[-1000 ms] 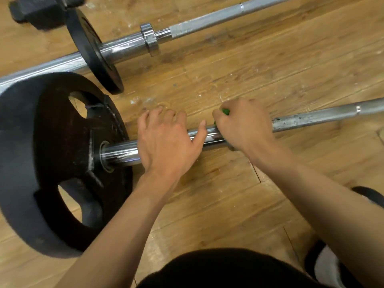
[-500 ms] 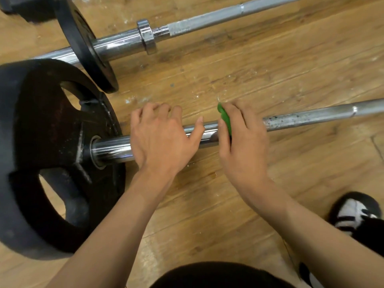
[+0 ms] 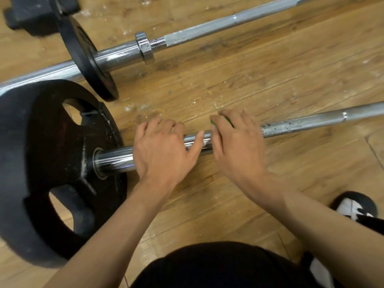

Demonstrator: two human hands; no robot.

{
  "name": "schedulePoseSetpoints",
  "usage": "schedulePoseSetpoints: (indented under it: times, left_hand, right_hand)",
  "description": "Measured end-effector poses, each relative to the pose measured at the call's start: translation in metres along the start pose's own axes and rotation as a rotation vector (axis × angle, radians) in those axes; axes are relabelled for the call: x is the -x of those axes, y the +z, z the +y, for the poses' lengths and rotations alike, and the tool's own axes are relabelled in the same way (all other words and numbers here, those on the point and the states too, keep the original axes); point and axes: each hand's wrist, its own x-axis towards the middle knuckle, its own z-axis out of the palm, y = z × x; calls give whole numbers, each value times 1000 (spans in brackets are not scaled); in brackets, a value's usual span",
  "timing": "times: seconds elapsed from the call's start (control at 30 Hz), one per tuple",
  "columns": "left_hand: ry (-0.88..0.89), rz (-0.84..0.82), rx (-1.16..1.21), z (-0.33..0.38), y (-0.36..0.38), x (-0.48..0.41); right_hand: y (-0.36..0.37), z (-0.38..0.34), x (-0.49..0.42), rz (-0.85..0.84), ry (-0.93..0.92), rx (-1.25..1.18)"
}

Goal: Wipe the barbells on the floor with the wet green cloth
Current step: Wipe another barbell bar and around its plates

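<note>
Seen from the head camera, the near barbell [image 3: 311,122] lies across the wooden floor [image 3: 270,80], running from a big black plate [image 3: 41,163] on the left out past the right edge. The left hand [image 3: 160,150] sits on the shiny sleeve just beside that plate. Its grip is clenched on the bar, with the fingers curled over the far side and the thumb stretched to the right along the metal. The right hand [image 3: 236,146] is next to it, close to the thumb tip, and its grip grasps the green cloth [image 3: 229,122] against the bar. The cloth is almost wholly hidden under the fingers, with only small green bits showing between them. To the right of this hand the bar looks dull and speckled with dark spots. Beyond the hands, well apart, the far barbell [image 3: 197,31] lies roughly parallel. It carries a smaller plate [image 3: 87,59] with a collar [image 3: 144,47] near it, and that plate stands close behind the big one. A black block [image 3: 31,13] sits at the top left corner. White flecks are scattered on the boards between the bars. At the bottom, dark clothing [image 3: 218,267] covers the floor nearest the camera, and a black and white shoe [image 3: 353,206] shows at the right.
</note>
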Motion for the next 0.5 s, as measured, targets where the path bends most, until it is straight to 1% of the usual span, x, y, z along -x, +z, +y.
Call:
schedulePoseSetpoints:
  times: [0.07,0.1,0.13,0.17,0.23,0.27,0.3,0.33,0.4,0.47,0.5]
  left_hand:
    - [15,-22,-10,2,-1,4]
    - [19,-28,-8,2,-1,7]
    - [24,-21,0,3,-1,9]
    - [28,-2,5,3,0,11]
    - [33,38,4,3,2,19]
    - [37,53,2,4,3,23]
    - [39,66,2,5,4,28]
    - [36,73,3,6,5,32]
    - [36,63,4,7,6,39]
    - [43,69,16,9,8,44]
    - [38,86,19,10,9,45]
  right_hand:
    - [-9,-3,-34,-295,132,-14]
    - [-10,-4,-41,-386,207,-15]
    - [-11,-6,-40,-386,248,2]
    - [-8,-5,-28,-304,238,10]
    - [-8,-9,15,-88,148,-103]
    - [-8,-10,38,-9,90,-140]
    - [-8,-8,57,4,46,-131]
    - [-7,-3,65,1,19,-95]
    - [-9,-1,51,-11,-3,-79]
    - [-14,-6,16,-218,104,-51]
    - [-12,-4,2,-293,159,-18]
